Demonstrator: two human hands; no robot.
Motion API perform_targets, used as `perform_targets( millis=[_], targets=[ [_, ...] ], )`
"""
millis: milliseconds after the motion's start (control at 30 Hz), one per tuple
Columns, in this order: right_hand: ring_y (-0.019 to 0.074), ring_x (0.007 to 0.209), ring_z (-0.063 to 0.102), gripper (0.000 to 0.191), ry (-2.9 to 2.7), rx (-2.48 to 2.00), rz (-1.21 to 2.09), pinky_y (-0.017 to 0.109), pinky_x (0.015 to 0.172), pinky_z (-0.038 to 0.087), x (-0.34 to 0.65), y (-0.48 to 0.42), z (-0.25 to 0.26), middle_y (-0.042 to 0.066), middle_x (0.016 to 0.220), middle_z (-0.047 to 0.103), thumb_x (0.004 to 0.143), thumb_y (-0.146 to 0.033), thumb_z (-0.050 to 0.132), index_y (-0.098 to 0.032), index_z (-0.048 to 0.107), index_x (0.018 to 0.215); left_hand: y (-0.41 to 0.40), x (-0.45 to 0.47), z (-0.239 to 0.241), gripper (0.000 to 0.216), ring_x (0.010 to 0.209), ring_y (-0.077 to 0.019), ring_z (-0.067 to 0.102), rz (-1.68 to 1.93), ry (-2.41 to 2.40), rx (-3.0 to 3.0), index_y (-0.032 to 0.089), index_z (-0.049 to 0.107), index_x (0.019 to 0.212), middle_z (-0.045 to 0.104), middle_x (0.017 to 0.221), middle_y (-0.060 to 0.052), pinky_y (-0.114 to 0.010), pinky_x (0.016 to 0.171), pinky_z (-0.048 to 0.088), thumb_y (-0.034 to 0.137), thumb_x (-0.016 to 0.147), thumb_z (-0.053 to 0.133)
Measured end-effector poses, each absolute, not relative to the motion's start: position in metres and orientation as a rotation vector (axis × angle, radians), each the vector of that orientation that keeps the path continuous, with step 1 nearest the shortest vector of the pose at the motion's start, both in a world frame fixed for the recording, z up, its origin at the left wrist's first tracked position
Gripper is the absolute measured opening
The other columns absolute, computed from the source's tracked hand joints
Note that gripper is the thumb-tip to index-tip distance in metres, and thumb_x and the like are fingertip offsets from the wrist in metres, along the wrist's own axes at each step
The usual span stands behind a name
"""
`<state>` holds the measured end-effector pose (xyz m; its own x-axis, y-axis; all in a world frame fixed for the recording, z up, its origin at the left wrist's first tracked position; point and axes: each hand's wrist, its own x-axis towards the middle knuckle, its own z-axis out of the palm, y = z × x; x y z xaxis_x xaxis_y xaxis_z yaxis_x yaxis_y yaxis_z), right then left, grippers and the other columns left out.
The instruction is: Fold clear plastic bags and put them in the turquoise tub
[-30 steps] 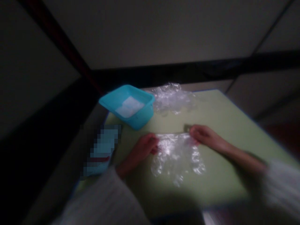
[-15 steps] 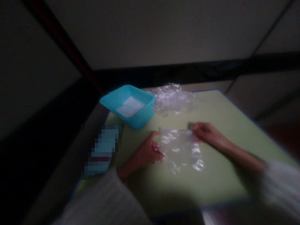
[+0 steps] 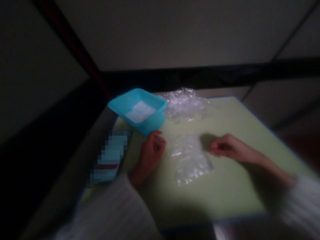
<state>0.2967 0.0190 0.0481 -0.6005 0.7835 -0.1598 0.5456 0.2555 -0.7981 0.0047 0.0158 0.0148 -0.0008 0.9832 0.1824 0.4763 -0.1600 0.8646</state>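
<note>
A clear plastic bag (image 3: pixel 191 160) lies flat on the pale yellow-green table, shiny and wrinkled, between my two hands. Just left of it is my left hand (image 3: pixel 152 148), raised near the front of the turquoise basin, its fingers loosely curved and apart with nothing seen in them. On the other side, my right hand (image 3: pixel 223 146) hovers above the table with its fingers curled in, and no object shows in it. Neither hand touches the bag. Blur hides the finer details of the fingers.
The turquoise basin (image 3: pixel 151 125) holds white, flat pieces (image 3: pixel 141 111). Beside it, a heap of clear plastic bags (image 3: pixel 186 103) sits at the table's (image 3: pixel 235 116) back edge. A pixelated phone-like object (image 3: pixel 112 153) lies at the left edge. A wall stands behind.
Both hands have come away from the plastic bag, the left one up and left, the right one slightly right. The bag now lies flat and turned a little on the table.
</note>
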Motion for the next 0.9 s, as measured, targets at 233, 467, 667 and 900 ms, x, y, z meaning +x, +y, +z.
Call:
perform_targets(
  millis=[233, 467, 667, 900],
  targets=[
    [0.0290, 0.137, 0.025, 0.089, -2.662, -0.921, 0.619, 0.053, 0.111, 0.016, 0.291, 0.026, 0.024, 0.013, 0.149, 0.028, 0.078, -0.053, 0.062, -0.022, 0.017, 0.147, 0.007, 0.003, 0.008, 0.036, 0.065, -0.0120, 0.063, 0.798, 1.439, 2.067, 0.021, 0.049, 0.115, 0.072, 0.092, 0.000, -0.022, 0.059, 0.047, 0.014, 0.080, 0.050],
    [0.0294, 0.140, 0.013, 0.102, -2.786, -0.940, 0.590, 0.056, 0.110, 0.001, 0.296, 0.030, 0.012, 0.012, 0.152, 0.017, 0.074, -0.061, 0.061, -0.024, -0.001, 0.147, 0.008, 0.000, 0.008, 0.035, 0.081, -0.0164, 0.067, 0.729, 1.419, 2.161, 0.019, 0.048, 0.120, 0.071, 0.101, -0.003, -0.028, 0.072, 0.051, 0.018, 0.084, 0.048],
    [0.0304, 0.140, 0.012, 0.104, -2.796, -0.954, 0.561, 0.056, 0.111, 0.001, 0.298, 0.029, 0.011, 0.013, 0.153, 0.015, 0.073, -0.063, 0.060, -0.023, -0.002, 0.147, 0.007, 0.002, 0.008, 0.038, 0.080, -0.0160, 0.067, 0.702, 1.372, 2.225, 0.021, 0.048, 0.122, 0.071, 0.102, -0.003, -0.030, 0.081, 0.050, 0.017, 0.084, 0.049],
    [0.0308, 0.140, 0.011, 0.104, -2.814, -0.946, 0.539, 0.057, 0.110, 0.002, 0.299, 0.029, 0.012, 0.014, 0.153, 0.011, 0.075, -0.061, 0.059, -0.025, -0.008, 0.146, 0.009, 0.001, 0.007, 0.036, 0.086, -0.0175, 0.067, 0.672, 1.391, 2.253, 0.020, 0.047, 0.121, 0.071, 0.103, -0.002, -0.033, 0.085, 0.049, 0.016, 0.085, 0.050]
  ],
)
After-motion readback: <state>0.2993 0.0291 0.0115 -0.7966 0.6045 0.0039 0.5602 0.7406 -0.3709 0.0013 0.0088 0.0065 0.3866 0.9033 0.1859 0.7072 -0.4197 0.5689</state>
